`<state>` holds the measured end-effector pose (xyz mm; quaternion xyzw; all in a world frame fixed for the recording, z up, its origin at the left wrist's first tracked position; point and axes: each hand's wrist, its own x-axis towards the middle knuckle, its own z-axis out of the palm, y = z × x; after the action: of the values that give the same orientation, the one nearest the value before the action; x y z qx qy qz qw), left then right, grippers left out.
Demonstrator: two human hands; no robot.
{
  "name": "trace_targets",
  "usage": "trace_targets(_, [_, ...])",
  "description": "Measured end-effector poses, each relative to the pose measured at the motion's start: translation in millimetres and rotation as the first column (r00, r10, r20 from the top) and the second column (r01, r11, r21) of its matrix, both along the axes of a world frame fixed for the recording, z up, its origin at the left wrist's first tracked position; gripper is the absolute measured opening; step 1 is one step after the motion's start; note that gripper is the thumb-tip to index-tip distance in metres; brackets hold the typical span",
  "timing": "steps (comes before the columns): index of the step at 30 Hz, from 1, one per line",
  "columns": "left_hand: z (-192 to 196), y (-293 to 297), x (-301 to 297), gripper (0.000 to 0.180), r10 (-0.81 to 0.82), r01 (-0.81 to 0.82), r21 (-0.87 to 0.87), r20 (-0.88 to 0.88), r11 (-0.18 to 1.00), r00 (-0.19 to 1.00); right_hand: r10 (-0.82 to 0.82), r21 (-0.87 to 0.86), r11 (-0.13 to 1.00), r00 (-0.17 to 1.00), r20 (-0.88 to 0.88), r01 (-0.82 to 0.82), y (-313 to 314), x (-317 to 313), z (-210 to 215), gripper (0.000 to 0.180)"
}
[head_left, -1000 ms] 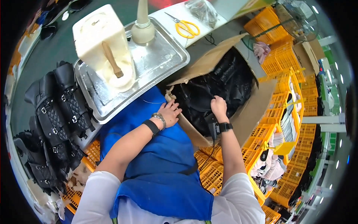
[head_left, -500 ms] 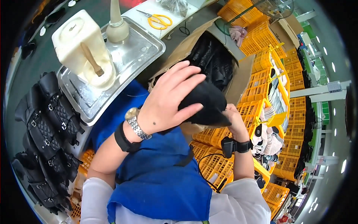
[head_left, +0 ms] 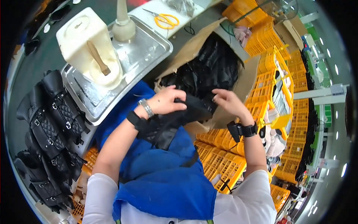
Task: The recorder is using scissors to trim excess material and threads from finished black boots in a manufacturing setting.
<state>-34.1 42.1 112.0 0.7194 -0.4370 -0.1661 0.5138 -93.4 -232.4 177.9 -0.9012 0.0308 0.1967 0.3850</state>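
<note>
A black boot upper (head_left: 166, 128) lies across my lap, over the blue apron (head_left: 156, 164), its top part lifted between my hands. My left hand (head_left: 164, 101) is closed on its edge, thumb on top and fingers curled round. My right hand (head_left: 229, 102) pinches the other side of the opening with thumb and forefinger. Just beyond my hands is a cardboard box (head_left: 250, 76) holding black boot uppers (head_left: 210, 63), which look shiny. To my left, several finished-looking black uppers (head_left: 48, 134) with quilted panels and buckles lie in a heap on the table.
At the upper left, a metal tray (head_left: 149, 50) carries a white glue container (head_left: 84, 35) with a brush (head_left: 97, 58) and a beige bottle (head_left: 123, 28). Yellow-handled scissors (head_left: 166, 21) lie behind it. Yellow crates (head_left: 223, 164) with pale pieces stand at my right.
My left hand has come down and curled round the upper's edge. My right hand has risen a little. The upper has spread lower over the apron, exposing more of the box.
</note>
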Motion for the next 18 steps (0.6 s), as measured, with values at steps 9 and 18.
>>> trace_targets(9, [-1.8,-25.1,-30.0,0.018,0.077,-0.092,0.045,0.261,0.995,0.962,0.341,-0.245,0.93,0.89,0.302,-0.274,78.9,235.7,31.2,0.028])
trace_targets(18, [11.5,-15.8,-37.0,0.02,0.078,-0.108,0.067,0.357,0.992,0.931,0.336,-0.602,0.791,0.899,0.281,-0.108,143.0,338.0,-39.4,0.053])
